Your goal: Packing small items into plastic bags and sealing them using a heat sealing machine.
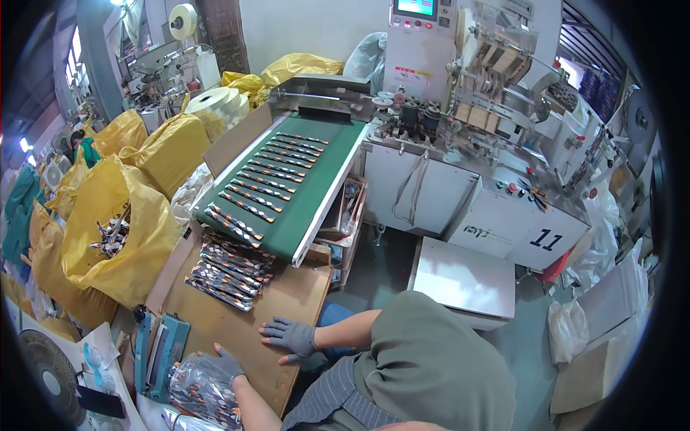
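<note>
Our left hand (215, 365) in a gray glove grips a clear bag of packets (205, 391) at the table's (287, 302) near edge. Our right hand (291, 336) lies flat, fingers spread, on the brown table, holding nothing.

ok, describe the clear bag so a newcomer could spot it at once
Start at the green conveyor and follow it down to the brown table at its end. At the table's near left corner, under the left hand, lies the clear bag stuffed with striped sachets. Unlike the big yellow sacks further left, it is small and see-through.
</note>
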